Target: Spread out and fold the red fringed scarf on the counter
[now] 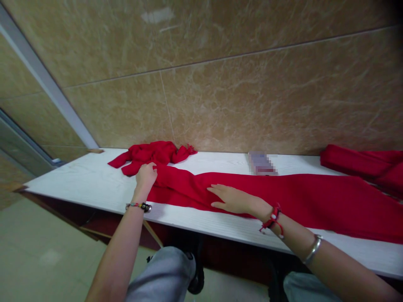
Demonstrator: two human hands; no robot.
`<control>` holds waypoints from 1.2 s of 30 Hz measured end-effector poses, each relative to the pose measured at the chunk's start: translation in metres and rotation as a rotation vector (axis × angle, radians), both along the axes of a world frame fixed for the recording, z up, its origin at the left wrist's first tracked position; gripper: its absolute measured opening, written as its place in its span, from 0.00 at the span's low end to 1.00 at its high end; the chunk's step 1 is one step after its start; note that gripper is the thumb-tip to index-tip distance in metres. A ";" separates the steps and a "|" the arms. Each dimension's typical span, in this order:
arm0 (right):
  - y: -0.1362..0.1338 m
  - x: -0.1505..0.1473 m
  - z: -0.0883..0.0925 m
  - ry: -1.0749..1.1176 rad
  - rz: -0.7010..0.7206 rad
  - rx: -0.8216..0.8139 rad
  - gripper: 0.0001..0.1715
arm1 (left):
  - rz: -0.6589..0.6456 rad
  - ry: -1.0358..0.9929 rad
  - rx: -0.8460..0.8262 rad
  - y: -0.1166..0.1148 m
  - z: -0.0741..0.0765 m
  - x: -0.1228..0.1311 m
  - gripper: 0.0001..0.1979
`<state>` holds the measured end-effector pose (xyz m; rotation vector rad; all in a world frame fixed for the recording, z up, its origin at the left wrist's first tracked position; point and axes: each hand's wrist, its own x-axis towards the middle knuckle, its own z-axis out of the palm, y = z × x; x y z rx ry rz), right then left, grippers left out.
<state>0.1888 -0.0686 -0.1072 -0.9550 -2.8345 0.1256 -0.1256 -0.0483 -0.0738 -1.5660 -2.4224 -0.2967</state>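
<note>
A long red scarf (299, 197) lies stretched along the white table (88, 184), its left end bunched up by the wall. My left hand (145, 175) is closed on the scarf's cloth near that bunched end. My right hand (233, 199) lies flat on the scarf's middle, fingers stretched out and pointing left. A beaded bracelet is on my left wrist; a red string and a metal bangle are on my right arm.
A second red cloth (365, 165) lies folded at the far right by the wall. A small blurred flat object (262, 163) rests on the table behind the scarf. A tiled wall (220, 84) backs the table. My knees are below the table's front edge.
</note>
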 end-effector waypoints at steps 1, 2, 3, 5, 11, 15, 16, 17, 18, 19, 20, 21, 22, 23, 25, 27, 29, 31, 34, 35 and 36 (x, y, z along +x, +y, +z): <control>0.001 -0.002 -0.004 -0.024 0.009 -0.018 0.31 | 0.005 0.014 0.035 -0.002 0.003 -0.001 0.15; 0.001 -0.003 -0.008 -0.042 0.007 -0.024 0.30 | 0.012 0.033 0.080 -0.005 0.006 -0.002 0.15; 0.002 -0.003 -0.011 -0.052 0.003 -0.021 0.30 | 0.023 0.056 0.128 -0.007 0.009 -0.003 0.15; 0.002 -0.001 -0.017 -0.051 0.005 -0.018 0.30 | 0.054 0.112 0.187 -0.013 0.013 -0.004 0.15; -0.001 0.001 -0.012 -0.046 0.008 -0.016 0.31 | 0.090 0.182 -0.053 -0.021 0.017 0.032 0.16; -0.009 0.020 0.004 -0.012 -0.042 0.080 0.32 | -0.415 0.210 -0.002 -0.007 0.008 0.086 0.16; -0.013 0.028 0.008 -0.011 -0.062 0.111 0.31 | -0.553 0.186 -0.016 -0.001 0.004 0.101 0.16; -0.019 0.037 0.012 -0.016 -0.081 0.135 0.28 | -0.677 0.155 -0.043 0.007 -0.001 0.115 0.15; -0.025 0.046 0.014 -0.027 -0.100 0.151 0.25 | -0.780 0.122 -0.073 0.015 -0.005 0.128 0.15; -0.033 0.055 0.016 -0.040 -0.117 0.162 0.22 | -0.867 0.090 -0.114 0.024 -0.009 0.141 0.14; -0.040 0.063 0.016 -0.057 -0.130 0.172 0.19 | -0.938 0.060 -0.163 0.033 -0.012 0.154 0.14; -0.048 0.069 0.015 -0.075 -0.140 0.185 0.16 | -0.996 0.033 -0.214 0.042 -0.015 0.165 0.14; -0.054 0.074 0.013 -0.095 -0.146 0.204 0.13 | -1.042 0.008 -0.265 0.050 -0.017 0.176 0.14; -0.059 0.078 0.010 -0.115 -0.148 0.227 0.10 | -1.074 -0.015 -0.312 0.058 -0.019 0.186 0.15; -0.064 0.081 0.005 -0.152 -0.127 0.278 0.08 | -1.100 -0.046 -0.375 0.072 -0.021 0.203 0.17; -0.064 0.081 0.002 -0.175 -0.081 0.326 0.10 | -1.090 -0.062 -0.404 0.084 -0.021 0.216 0.18; -0.062 0.081 0.003 -0.195 -0.041 0.363 0.10 | -1.073 -0.079 -0.435 0.094 -0.018 0.225 0.18; -0.060 0.081 0.006 -0.202 -0.013 0.392 0.09 | -1.067 -0.098 -0.474 0.103 -0.014 0.231 0.16; -0.060 0.084 0.010 -0.178 0.023 0.435 0.10 | -1.074 -0.130 -0.538 0.113 -0.009 0.234 0.11; -0.060 0.086 0.011 -0.166 0.029 0.448 0.09 | -1.073 -0.141 -0.555 0.115 -0.008 0.235 0.11; -0.060 0.087 0.011 -0.156 0.033 0.461 0.08 | -1.072 -0.152 -0.568 0.117 -0.008 0.235 0.11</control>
